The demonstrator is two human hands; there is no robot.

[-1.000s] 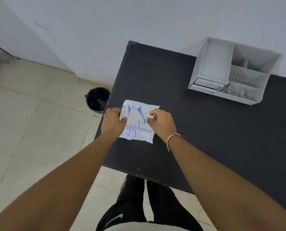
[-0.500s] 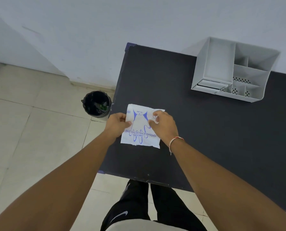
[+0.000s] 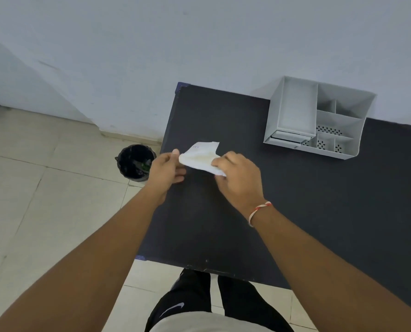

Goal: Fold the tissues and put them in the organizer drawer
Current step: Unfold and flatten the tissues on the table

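Observation:
A white tissue packet [image 3: 200, 156] with faint blue print is lifted and bent over near the left edge of the black table [image 3: 307, 200]. My left hand [image 3: 166, 170] pinches its left end with thumb and fingers. My right hand [image 3: 238, 174], a red-and-white thread on its wrist, grips its right end from above. The grey organizer [image 3: 317, 118] stands at the table's back right, with several open compartments and a small drawer [image 3: 287, 136] at its lower left front, which looks slightly pulled out.
A black waste bin [image 3: 135, 161] stands on the tiled floor just left of the table. A pale wall runs behind the table. My legs in dark trousers show below the table's near edge.
The packet lay flat with its blue print up; now both hands have lifted it and bent it over, so its plain white side shows.

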